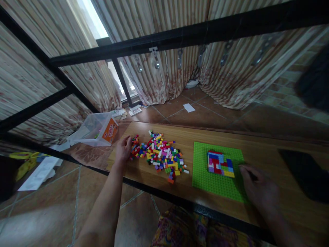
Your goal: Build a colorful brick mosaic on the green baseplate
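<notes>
My left hand [123, 149] rests at the left edge of a pile of small coloured toy bricks [164, 152] on a low wooden table. Its fingers are curled in against the bricks; whatever they may hold is hidden. A green studded baseplate [202, 175] lies to the right of the pile. On it sits a flat, roughly square patch of joined bricks [219, 164] in red, blue, white, purple and yellow. Beside the baseplate's right edge is my right hand [260, 188], its fingers bent and drawn together. Anything inside them is too small or dark to see.
A dark flat object [303, 173] lies at the table's right end. Beyond the left end, a clear plastic box [94, 127] with an orange label stands on the floor. Black metal bars [164, 43] cross in front of striped curtains. A white paper [189, 107] lies on the tiles.
</notes>
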Available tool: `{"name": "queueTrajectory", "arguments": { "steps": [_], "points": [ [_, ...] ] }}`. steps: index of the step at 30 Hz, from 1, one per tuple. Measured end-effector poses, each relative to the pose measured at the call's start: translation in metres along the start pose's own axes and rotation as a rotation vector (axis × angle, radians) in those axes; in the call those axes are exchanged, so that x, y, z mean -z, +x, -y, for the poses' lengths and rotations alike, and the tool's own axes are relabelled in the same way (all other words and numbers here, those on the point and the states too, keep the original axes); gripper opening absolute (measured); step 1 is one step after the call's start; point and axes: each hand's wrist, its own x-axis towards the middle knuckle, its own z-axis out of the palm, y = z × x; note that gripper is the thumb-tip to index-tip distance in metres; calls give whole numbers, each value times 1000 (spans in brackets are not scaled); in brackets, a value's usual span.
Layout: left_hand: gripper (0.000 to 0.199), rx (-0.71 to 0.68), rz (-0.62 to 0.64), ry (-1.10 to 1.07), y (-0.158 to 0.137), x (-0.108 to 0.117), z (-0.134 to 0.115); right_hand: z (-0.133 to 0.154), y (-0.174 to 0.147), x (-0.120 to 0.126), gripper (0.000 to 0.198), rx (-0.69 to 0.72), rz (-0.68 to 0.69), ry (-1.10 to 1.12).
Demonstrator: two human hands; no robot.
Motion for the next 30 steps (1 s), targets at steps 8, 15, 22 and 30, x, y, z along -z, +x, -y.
{"name": "queueTrajectory", "arguments": {
  "steps": [8, 15, 22, 30],
  "points": [
    [52, -87, 175, -117, -9, -17, -12, 2, 1, 0, 34, 12, -12, 6],
    [54, -115, 117, -216, -22, -26, -15, 4, 2, 1, 34, 4, -13, 19],
    [39, -313, -70, -137, -61, -5, -40, 4, 2, 1, 34, 18, -31, 34],
    [25, -611, 270, -5, -132, -3, -55, 7, 3, 2, 34, 39, -43, 20]
  ]
}}
